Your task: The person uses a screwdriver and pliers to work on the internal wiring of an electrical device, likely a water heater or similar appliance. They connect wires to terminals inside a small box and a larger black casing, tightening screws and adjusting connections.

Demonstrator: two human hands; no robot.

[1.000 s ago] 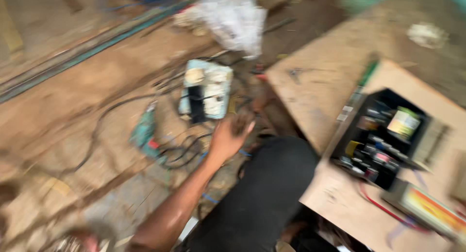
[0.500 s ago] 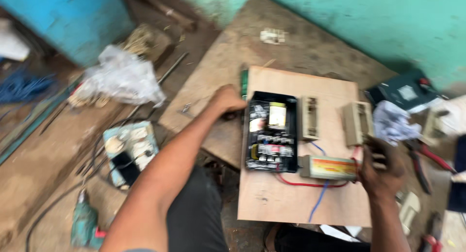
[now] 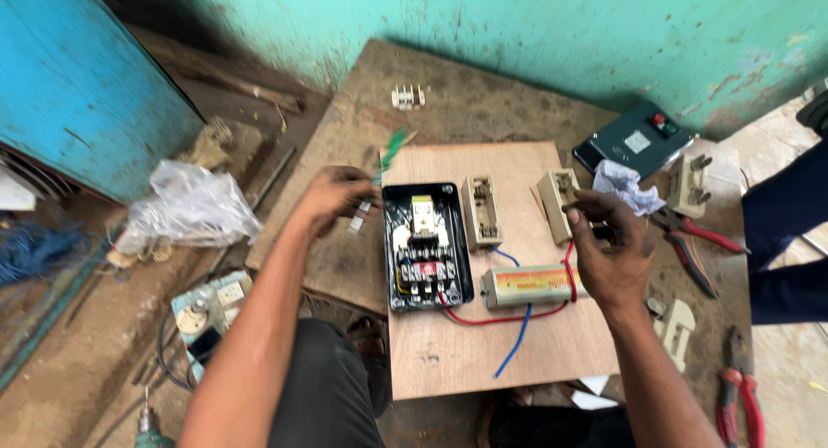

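We see the left hand point(image 3: 338, 198) curled over a slim screwdriver with a green translucent handle point(image 3: 385, 158), its fingers wrapped around the metal shaft just left of the open black plastic switch box point(image 3: 427, 245). That box lies on a smooth pale plywood board point(image 3: 448, 353), its inside crowded with cream and red parts. The right hand point(image 3: 611, 245) hangs over the board's right edge, fingertips pinched narrowly on something small and dark; the view is too soft for us to tell what it is. Beside it sit two cream ceramic fuse holders point(image 3: 481, 212), blocky and rectangular, and a silver oblong metal unit with an orange label point(image 3: 528, 286), from which glossy red wire point(image 3: 504, 317) and blue wire point(image 3: 517, 340) loop across the wood. Red-handled pliers point(image 3: 690, 241) rest on the rough, stained board beneath, near a crumpled white rag point(image 3: 623, 182). A wrinkled clear plastic bag point(image 3: 185, 208) lies on the dusty floor.
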